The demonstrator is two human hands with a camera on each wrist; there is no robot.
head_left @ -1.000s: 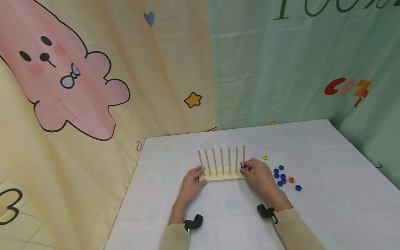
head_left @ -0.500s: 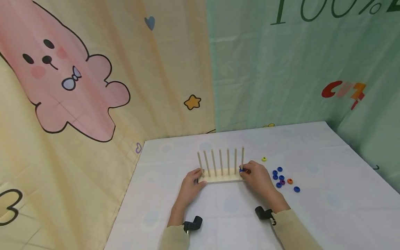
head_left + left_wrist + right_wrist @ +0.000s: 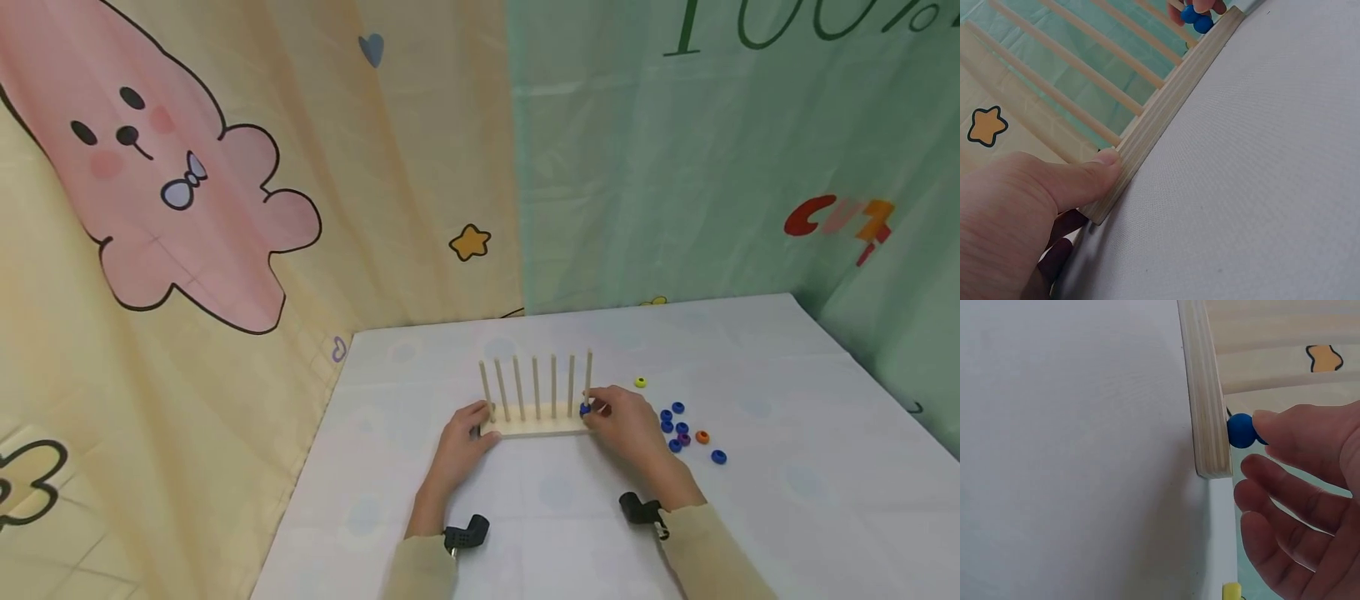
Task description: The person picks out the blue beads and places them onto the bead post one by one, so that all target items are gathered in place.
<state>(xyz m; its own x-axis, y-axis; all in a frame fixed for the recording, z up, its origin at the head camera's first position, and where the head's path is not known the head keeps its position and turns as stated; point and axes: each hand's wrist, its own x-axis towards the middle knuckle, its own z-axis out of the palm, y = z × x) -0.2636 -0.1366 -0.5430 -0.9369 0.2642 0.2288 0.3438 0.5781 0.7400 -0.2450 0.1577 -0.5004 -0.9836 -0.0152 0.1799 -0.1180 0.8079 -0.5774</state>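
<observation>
A pale wooden base (image 3: 534, 427) with a row of upright pegs (image 3: 536, 385) stands on the white table. My left hand (image 3: 467, 427) grips its left end, with the thumb (image 3: 1085, 178) pressed on the front edge of the base (image 3: 1166, 103). At the right end, my right hand (image 3: 617, 414) pinches a blue ring (image 3: 585, 408) low on the last peg. In the right wrist view a fingertip touches the blue ring (image 3: 1241, 430) beside the base's end (image 3: 1209, 412); the other fingers (image 3: 1285, 506) hang spread below.
Several loose blue rings (image 3: 677, 422), an orange one (image 3: 702, 437), a purple one (image 3: 684, 439) and a yellow one (image 3: 640, 382) lie right of the base. The white table (image 3: 787, 400) meets printed curtains (image 3: 300, 167) at the back and left.
The blue ring and my right fingertips have slid a little lower on the last peg, down to the base. My left hand has stayed on the left end.
</observation>
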